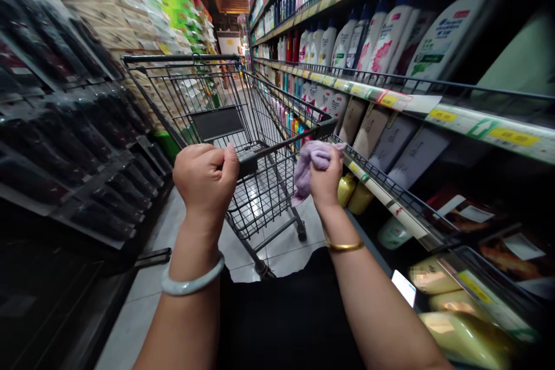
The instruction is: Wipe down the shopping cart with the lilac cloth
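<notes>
Head view: a person's left hand (206, 176) is curled into a fist over the left part of a straight black handle (284, 146) on a dark wire-mesh shopping cart (219, 122). This grip looks closed around the bar, though its fingertips are hidden. The right hand (327, 182) grips a bunched, pale purple, soft cloth (306, 170) beside the handle's right end; whether those fingers also bear on the bar, I cannot tell. The cart stands on a grey tiled floor (316, 235) in an aisle, its right side near a long metal shelf (477, 122) of white plastic bottles (388, 32) with coloured labels.

Likely trouble lies on that right side. With 1 hand taken up by the cloth, a push led by the left fist could swing the cart toward the shelf, so its corner might scrape the edge or jolt bottles. A loose white paper card (425, 104) juts from the price strip and could be caught by a passing forearm. The cloth's hanging end could snag on the mesh, or slip free if the right fingers loosen.
</notes>
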Demonstrator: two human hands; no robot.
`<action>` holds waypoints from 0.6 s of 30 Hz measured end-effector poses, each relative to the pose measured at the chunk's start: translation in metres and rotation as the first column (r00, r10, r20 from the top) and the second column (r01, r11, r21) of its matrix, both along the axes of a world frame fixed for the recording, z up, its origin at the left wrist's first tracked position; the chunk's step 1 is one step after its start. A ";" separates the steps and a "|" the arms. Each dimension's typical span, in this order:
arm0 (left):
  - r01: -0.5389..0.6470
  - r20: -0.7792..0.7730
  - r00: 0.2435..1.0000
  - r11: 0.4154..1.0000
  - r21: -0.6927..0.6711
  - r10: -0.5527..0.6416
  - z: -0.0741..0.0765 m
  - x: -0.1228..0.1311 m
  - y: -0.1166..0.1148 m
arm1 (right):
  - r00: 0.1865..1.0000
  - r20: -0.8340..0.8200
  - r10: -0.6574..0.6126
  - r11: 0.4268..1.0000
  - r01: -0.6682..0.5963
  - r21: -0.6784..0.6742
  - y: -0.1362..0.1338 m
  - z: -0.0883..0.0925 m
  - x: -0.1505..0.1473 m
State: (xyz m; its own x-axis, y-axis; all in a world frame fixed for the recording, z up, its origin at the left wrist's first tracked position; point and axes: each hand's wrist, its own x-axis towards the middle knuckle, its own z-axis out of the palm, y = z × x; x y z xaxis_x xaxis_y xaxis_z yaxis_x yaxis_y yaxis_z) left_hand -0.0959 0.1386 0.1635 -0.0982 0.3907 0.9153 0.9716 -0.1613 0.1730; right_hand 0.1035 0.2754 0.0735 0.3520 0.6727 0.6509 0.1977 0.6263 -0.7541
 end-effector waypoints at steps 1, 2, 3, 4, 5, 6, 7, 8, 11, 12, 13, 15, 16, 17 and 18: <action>-0.001 -0.002 1.000 1.000 -0.003 0.001 0.000 0.000 0.000 | 0.997 -0.065 -0.038 0.996 0.033 -0.083 0.009 -0.003 0.002; -0.002 -0.003 1.000 1.000 -0.006 0.002 0.000 0.000 -0.001 | 0.991 -0.118 -0.066 0.991 0.052 -0.125 0.014 -0.003 0.003; -0.001 -0.004 1.000 1.000 -0.007 0.001 0.001 0.000 -0.001 | 0.987 -0.145 -0.072 0.992 0.056 -0.114 0.015 -0.001 0.002; 0.001 -0.005 1.000 1.000 -0.010 -0.001 0.001 0.000 -0.001 | 0.988 -0.142 -0.054 0.998 0.047 -0.052 0.012 0.005 0.000; 0.002 -0.004 1.000 1.000 -0.014 -0.002 0.001 0.000 -0.002 | 0.994 -0.108 -0.020 0.999 0.024 0.042 0.007 0.012 -0.003; 0.002 0.000 1.000 1.000 -0.017 -0.002 0.001 0.000 -0.002 | 0.999 -0.046 0.021 0.990 -0.014 0.138 0.001 0.018 -0.006; 0.001 0.006 1.000 1.000 -0.020 -0.001 0.002 0.001 -0.002 | 0.998 0.027 0.055 0.977 -0.059 0.206 -0.004 0.024 -0.009; -0.003 0.013 1.000 1.000 -0.022 0.003 0.002 0.001 -0.002 | 0.994 0.086 0.074 0.968 -0.092 0.234 -0.007 0.026 -0.010; -0.012 0.017 1.000 1.000 -0.027 0.013 0.002 0.002 -0.002 | 0.997 0.077 0.012 0.988 -0.024 0.150 0.001 0.016 -0.008; -0.011 0.012 1.000 1.000 -0.025 0.012 0.002 0.002 -0.002 | 0.999 0.022 -0.026 0.997 0.024 0.077 0.006 0.008 -0.006; -0.010 0.006 1.000 1.000 -0.025 0.010 0.002 0.002 -0.002 | 0.998 -0.035 -0.057 0.998 0.057 -0.007 0.011 0.001 -0.005; -0.004 -0.003 1.000 1.000 -0.020 0.004 0.001 0.002 -0.002 | 0.992 -0.102 -0.075 0.990 0.062 -0.130 0.012 -0.008 -0.006; -0.001 -0.004 1.000 1.000 -0.015 0.001 0.001 0.001 -0.002 | 0.992 -0.105 -0.065 0.989 0.050 -0.140 0.007 -0.009 -0.008; 0.000 -0.002 1.000 1.000 -0.012 0.000 0.001 0.001 -0.002 | 0.996 -0.084 -0.042 0.994 0.033 -0.104 0.001 -0.007 -0.011; -0.001 0.002 1.000 1.000 -0.010 0.001 0.001 0.000 -0.002 | 0.999 -0.038 -0.011 1.000 0.010 -0.027 -0.007 -0.004 -0.014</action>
State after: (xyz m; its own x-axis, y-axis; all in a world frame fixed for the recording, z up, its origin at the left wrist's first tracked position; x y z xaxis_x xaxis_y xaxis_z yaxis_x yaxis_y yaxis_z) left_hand -0.0954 0.1368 0.1644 -0.1004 0.4001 0.9110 0.9714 -0.1586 0.1767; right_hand 0.0897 0.2680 0.0695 0.3835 0.6858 0.6185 0.1746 0.6038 -0.7778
